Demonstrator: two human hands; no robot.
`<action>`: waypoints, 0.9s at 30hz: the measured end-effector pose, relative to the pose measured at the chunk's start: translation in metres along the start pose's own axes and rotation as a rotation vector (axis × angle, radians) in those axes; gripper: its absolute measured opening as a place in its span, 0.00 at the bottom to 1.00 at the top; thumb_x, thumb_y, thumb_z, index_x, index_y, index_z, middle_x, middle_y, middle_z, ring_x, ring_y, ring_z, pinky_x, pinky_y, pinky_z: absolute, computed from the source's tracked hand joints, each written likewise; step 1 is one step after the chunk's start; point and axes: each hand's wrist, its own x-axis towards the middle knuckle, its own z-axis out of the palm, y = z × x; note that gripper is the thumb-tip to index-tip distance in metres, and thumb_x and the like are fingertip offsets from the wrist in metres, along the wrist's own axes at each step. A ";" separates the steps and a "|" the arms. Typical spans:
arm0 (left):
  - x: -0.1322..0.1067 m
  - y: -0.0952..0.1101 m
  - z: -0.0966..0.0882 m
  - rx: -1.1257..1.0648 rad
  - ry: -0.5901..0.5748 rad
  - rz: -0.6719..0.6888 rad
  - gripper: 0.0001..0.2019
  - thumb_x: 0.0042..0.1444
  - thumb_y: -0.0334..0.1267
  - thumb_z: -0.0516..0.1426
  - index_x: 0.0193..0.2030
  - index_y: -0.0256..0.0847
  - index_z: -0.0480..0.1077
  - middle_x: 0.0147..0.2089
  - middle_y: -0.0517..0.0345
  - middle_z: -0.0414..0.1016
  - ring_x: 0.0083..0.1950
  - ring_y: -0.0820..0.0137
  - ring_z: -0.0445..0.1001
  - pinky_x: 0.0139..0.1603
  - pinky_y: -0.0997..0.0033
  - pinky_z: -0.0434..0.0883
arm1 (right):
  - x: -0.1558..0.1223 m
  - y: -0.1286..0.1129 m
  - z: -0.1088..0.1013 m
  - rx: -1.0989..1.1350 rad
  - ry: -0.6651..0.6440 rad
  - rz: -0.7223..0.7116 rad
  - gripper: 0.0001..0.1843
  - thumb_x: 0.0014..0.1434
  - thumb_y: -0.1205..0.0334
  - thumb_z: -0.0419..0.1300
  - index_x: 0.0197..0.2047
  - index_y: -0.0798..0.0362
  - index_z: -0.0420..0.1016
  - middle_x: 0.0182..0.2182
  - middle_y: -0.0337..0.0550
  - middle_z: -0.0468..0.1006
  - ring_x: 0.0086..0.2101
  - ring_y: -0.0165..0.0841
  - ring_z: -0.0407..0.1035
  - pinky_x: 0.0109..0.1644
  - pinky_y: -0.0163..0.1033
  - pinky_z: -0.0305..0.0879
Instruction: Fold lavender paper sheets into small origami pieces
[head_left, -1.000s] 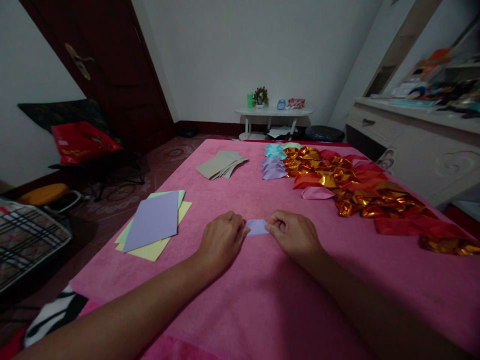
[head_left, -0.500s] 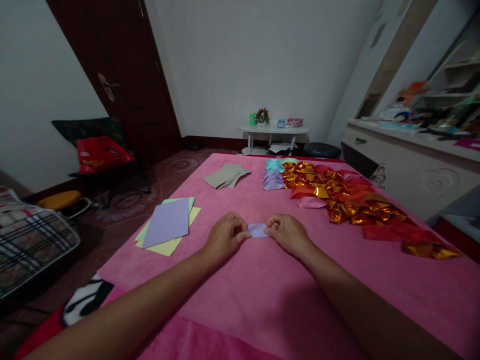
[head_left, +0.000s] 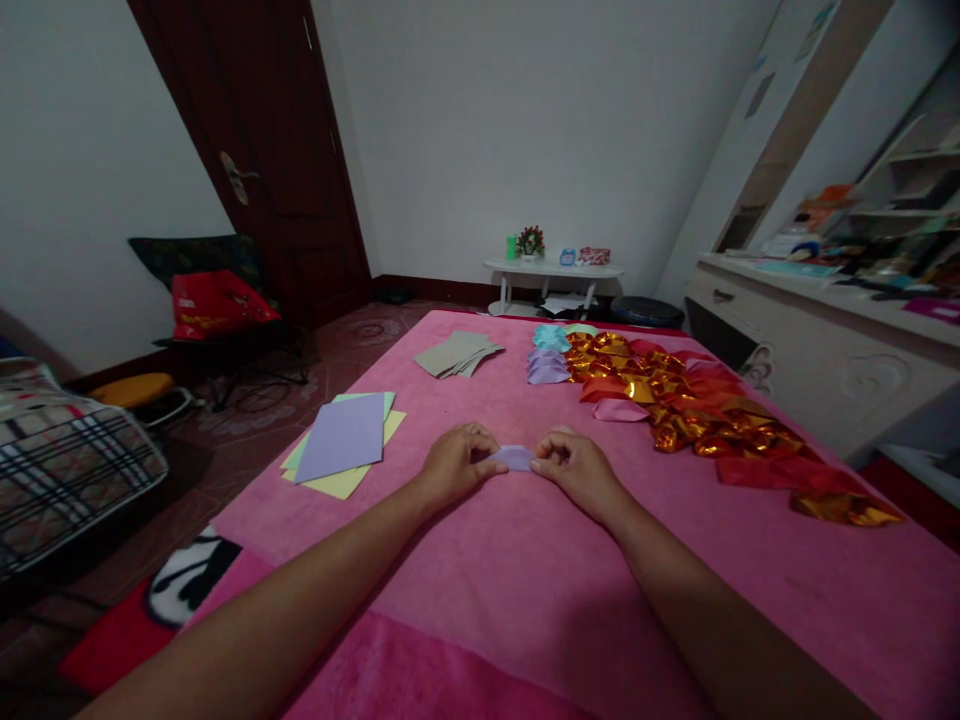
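A small folded piece of lilac paper (head_left: 514, 458) lies between my two hands on the pink cloth. My left hand (head_left: 459, 464) pinches its left end between thumb and fingers. At the opposite end, my right hand (head_left: 574, 466) grips the paper the same way. Left of my hands lies a stack of lilac, green and yellow sheets (head_left: 341, 438). Farther back is a fanned pile of grey paper (head_left: 457, 354). To the right, rows of folded gold and red foil pieces (head_left: 660, 390) cover the cloth, with folded lilac pieces (head_left: 547, 367) at their left edge.
The pink cloth (head_left: 480, 570) covers the table. A low white table (head_left: 555, 268) stands against the far wall. On the right is a white cabinet (head_left: 810, 330) with clutter on top. A chair holding a red bag (head_left: 221, 305) stands at left, near a plaid item (head_left: 75, 470).
The lilac paper between my hands now looks narrower, its near and far edges closer together. Both hands still hold its ends. The camera view has shifted slightly left.
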 end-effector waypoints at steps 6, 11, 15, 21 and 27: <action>0.000 -0.007 0.004 -0.153 0.024 -0.013 0.07 0.51 0.41 0.62 0.32 0.39 0.78 0.35 0.54 0.74 0.36 0.69 0.72 0.38 0.72 0.67 | 0.003 0.009 0.001 0.129 -0.026 0.005 0.04 0.49 0.62 0.62 0.28 0.54 0.73 0.24 0.36 0.71 0.24 0.28 0.62 0.28 0.33 0.56; 0.000 -0.007 0.003 -0.232 0.052 -0.047 0.08 0.52 0.40 0.61 0.32 0.38 0.78 0.34 0.54 0.76 0.36 0.69 0.72 0.37 0.72 0.67 | 0.003 0.009 0.003 0.252 -0.025 0.000 0.08 0.50 0.58 0.62 0.27 0.54 0.71 0.22 0.35 0.67 0.24 0.28 0.60 0.28 0.33 0.54; 0.001 -0.002 0.000 -0.282 0.117 -0.079 0.08 0.52 0.39 0.61 0.30 0.38 0.78 0.32 0.54 0.76 0.34 0.69 0.72 0.36 0.71 0.67 | 0.003 0.005 0.005 0.313 -0.010 -0.049 0.09 0.51 0.58 0.61 0.26 0.53 0.69 0.25 0.36 0.70 0.28 0.29 0.63 0.33 0.34 0.58; 0.003 0.001 0.000 -0.389 0.213 -0.029 0.06 0.50 0.38 0.62 0.31 0.38 0.78 0.35 0.53 0.75 0.38 0.69 0.72 0.40 0.71 0.68 | 0.003 -0.003 0.006 0.392 -0.007 0.007 0.11 0.50 0.57 0.62 0.25 0.54 0.68 0.22 0.35 0.68 0.25 0.28 0.62 0.29 0.33 0.55; 0.004 0.000 0.003 -0.565 0.069 -0.231 0.12 0.52 0.43 0.60 0.29 0.33 0.75 0.24 0.56 0.74 0.24 0.75 0.68 0.26 0.77 0.64 | 0.000 -0.011 0.007 0.515 0.011 0.058 0.12 0.49 0.55 0.64 0.26 0.56 0.71 0.22 0.38 0.73 0.24 0.28 0.64 0.29 0.34 0.57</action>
